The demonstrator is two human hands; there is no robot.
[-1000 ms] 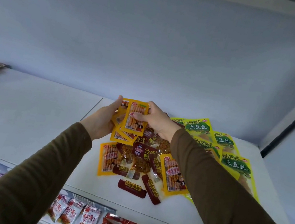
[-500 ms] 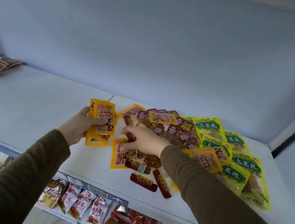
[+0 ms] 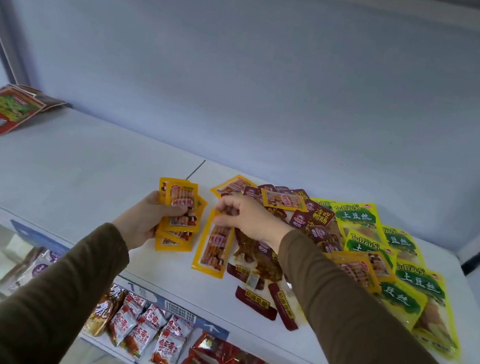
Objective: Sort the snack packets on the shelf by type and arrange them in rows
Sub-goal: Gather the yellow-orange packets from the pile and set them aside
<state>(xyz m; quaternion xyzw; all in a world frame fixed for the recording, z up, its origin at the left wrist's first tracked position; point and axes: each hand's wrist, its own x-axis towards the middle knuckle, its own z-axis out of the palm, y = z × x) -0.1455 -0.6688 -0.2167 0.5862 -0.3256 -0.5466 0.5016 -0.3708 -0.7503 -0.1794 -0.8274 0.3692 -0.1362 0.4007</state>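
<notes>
Left hand [image 3: 143, 219] clenched around a fanned stack of orange sausage-snack packets [image 3: 179, 213], thumb pressing on the top one; writing on them too small to read. Right hand [image 3: 253, 220] pinching the top edge of one more orange packet [image 3: 213, 245], just beside the stack held by the left hand; lower end of this packet resting on the white shelf [image 3: 75, 173].

Under and behind the right hand, a mixed heap: dark red packets [image 3: 316, 220] printed with "冷吃鸭肠", more orange packets [image 3: 284, 200] among them, one lying on top of the red ones. Below the right wrist, clear pouches with brown snack and dark red label strips [image 3: 256, 303] carrying yellow characters, not clearly readable. To the right of the right forearm, yellow-green packets [image 3: 357, 215] marked "TuDouSi" and "土豆丝", overlapping each other, with another orange packet [image 3: 357, 269] lying across them.

Far to the left of the left hand, near the back wall, a small pile of red packets with a green picture [image 3: 3, 110], text blurred.

Below both forearms, on the lower shelf [image 3: 196, 320], a row of red-and-white packets [image 3: 150, 332] with large red characters, then dark red packets [image 3: 208, 361] further right; a barcode price label on the shelf edge.
</notes>
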